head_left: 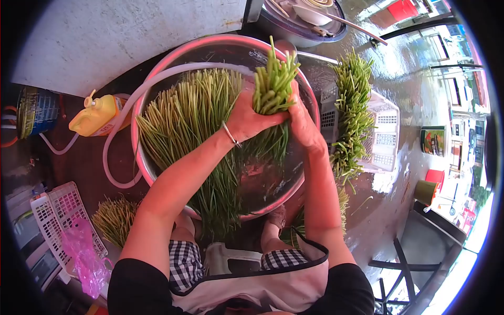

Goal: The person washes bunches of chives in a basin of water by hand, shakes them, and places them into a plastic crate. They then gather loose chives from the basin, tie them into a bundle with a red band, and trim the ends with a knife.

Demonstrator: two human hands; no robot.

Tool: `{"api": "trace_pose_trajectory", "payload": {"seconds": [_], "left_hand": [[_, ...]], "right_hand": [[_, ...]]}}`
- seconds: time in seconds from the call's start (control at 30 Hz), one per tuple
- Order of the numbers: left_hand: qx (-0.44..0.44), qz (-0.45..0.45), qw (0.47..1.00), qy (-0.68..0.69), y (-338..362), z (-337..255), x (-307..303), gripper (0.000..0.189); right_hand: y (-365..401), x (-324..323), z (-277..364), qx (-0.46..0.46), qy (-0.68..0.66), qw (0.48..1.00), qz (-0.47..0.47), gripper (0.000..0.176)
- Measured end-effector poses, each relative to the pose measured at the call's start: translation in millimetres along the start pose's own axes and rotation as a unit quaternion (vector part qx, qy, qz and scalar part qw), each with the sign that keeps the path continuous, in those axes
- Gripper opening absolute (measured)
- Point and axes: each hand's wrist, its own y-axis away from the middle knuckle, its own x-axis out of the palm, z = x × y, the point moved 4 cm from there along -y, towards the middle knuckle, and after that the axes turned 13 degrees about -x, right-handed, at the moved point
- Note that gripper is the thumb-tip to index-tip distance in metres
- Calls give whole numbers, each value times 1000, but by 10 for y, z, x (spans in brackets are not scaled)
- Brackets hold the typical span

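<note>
Both hands are wrapped round a bunch of thick green vegetable stalks, cut ends up and leaves hanging below, over a large round metal basin with a reddish rim. My left hand, with a bracelet at the wrist, grips it from the left. On its right side my right hand presses against the stalks, its fingertips partly hidden. A big heap of long thin green stalks leans inside the basin, beside my left forearm. Dark water shows in the basin's lower right. A pale hose curves over the rim.
More stalks lie along a white plastic crate on the right. A yellow jug stands left of the basin. Lower left are another crate, a pink plastic bag and a bundle of stalks. Another basin stands behind.
</note>
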Motion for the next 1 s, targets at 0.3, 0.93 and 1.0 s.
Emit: {"api": "trace_pose_trajectory", "payload": {"seconds": [0.3,0.93,1.0], "left_hand": [[-92,19,951,293,-69,117,30,42],[-92,165,551,-813,135,1016,-511,37],[-74,116,583,-801,205,971,-629,34]], "right_hand": [[275,213,-240,74,14,997,6,64],[263,-316,-765,338,395,834,185,37],[172,-328,-914,385,317,856,135,46]]}}
